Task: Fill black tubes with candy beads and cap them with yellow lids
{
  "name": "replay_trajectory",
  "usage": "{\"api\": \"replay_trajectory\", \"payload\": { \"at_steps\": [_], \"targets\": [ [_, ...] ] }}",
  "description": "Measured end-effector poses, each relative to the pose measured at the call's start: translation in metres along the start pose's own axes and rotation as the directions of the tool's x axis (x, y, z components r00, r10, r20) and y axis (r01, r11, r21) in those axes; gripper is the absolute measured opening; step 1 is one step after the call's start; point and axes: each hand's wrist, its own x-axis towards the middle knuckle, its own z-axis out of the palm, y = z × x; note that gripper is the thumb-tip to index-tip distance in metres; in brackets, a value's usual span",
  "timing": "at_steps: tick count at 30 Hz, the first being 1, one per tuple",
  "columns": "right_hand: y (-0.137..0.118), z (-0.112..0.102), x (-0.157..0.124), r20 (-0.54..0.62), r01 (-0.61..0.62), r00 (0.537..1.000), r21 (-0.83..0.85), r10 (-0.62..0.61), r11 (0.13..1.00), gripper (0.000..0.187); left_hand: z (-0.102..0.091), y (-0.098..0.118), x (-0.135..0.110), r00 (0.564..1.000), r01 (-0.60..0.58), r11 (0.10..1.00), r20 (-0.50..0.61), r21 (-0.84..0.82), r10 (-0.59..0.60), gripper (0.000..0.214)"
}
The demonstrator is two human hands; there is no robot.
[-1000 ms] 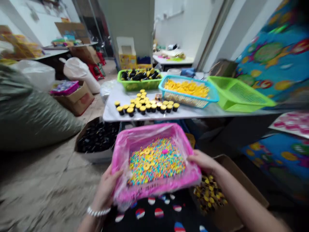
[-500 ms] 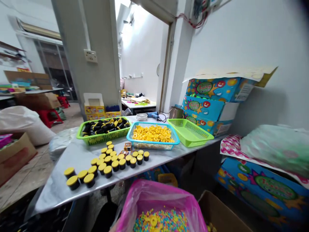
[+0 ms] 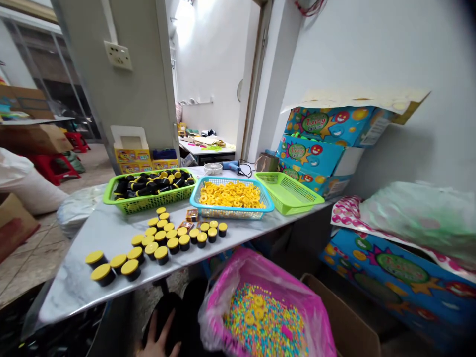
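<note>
At the bottom edge, my left hand (image 3: 159, 337) rests over dark-clothed legs with its fingers spread and nothing in it. My right hand is out of the picture. Beside the left hand, to its right, stands a pink basin (image 3: 323, 317) lined with clear plastic. Small multicoloured beads (image 3: 260, 317) fill its bottom, with a few yellow ring-shaped pieces (image 3: 256, 308) and a pink bit (image 3: 286, 332) on top. On the marbled table (image 3: 70, 282) stand several small black tubs with yellow lids (image 3: 160, 238). Small orange-brown packets (image 3: 192, 214) lie behind them.
A green basket (image 3: 111, 201) holds black-and-yellow tubs; a blue basket (image 3: 269, 201) holds yellow rings. To their right is another green basket (image 3: 290, 196). Blue printed boxes (image 3: 312, 153) are stacked against the wall. A cardboard box (image 3: 345, 317) stands beside the basin.
The pink basin shows more fully and sits tilted farther right. My left hand has come into clear view, apart from the basin. The camera view has shifted slightly.
</note>
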Motion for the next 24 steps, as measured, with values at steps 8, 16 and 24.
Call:
{"api": "replay_trajectory", "payload": {
  "at_steps": [8,16,24],
  "targets": [
    [0.056,-0.045,-0.098,-0.115,-0.058,0.989,0.288,0.095,0.956,0.022,-0.018,0.020,-0.022,0.996,-0.088,0.993,-0.004,0.076,0.089,0.058],
    [0.049,-0.062,-0.123,-0.283,0.005,0.953,0.380,0.111,0.925,0.024,-0.017,0.031,-0.020,0.980,-0.195,0.977,0.063,0.085,0.190,0.058],
    [0.051,-0.063,-0.130,-0.409,0.096,0.911,0.347,0.058,0.933,0.026,-0.064,0.048,-0.015,0.822,-0.455,0.889,0.405,0.046,0.400,0.066]
  ]
}}
